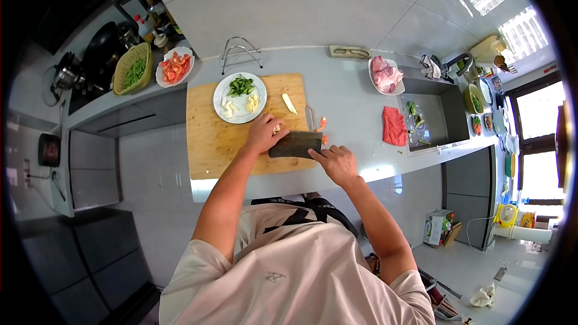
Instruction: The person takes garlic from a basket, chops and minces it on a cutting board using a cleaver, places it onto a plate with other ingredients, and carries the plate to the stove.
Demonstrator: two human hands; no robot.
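Note:
My right hand (337, 164) grips a cleaver (295, 144) by its handle end, with the broad dark blade lying across the right part of the wooden cutting board (208, 150). Beside the blade, my left hand (262, 135) has its fingers curled over a small pale piece of food (276, 128), partly hidden by the fingers. Behind that hand, a white plate (240, 118) holds chopped greens (242, 86) and two small heaps of pale cut pieces. A long pale piece (289, 103) lies on the board, and orange-red scraps (322, 124) lie just off its right edge.
Raw meat (386, 77) fills a white dish near the sink (442, 111). A red cloth (394, 126) lies left of the sink. At the far left stand a bowl of red cut pieces (175, 67) and a green basket (123, 78) of green vegetables. A metal rack (241, 51) stands behind the plate.

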